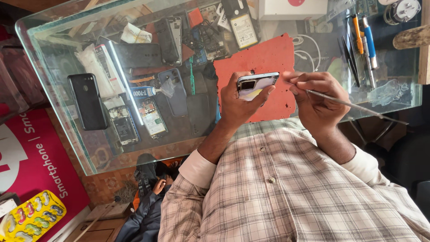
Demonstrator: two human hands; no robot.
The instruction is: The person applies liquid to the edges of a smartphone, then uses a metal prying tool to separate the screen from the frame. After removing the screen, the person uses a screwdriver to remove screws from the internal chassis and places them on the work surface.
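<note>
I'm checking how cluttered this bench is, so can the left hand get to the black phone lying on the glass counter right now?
Probably not freely: the left hand is wrapped around a light-coloured phone, so it is occupied. The black phone lies uncovered on the glass counter, well off to the side.

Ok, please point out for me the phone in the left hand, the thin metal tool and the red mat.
phone (256,84), head view, on its pale back just right of the camera block.
thin metal tool (345,102), head view, middle of its shaft.
red mat (264,56), head view, bare upper part.
</note>
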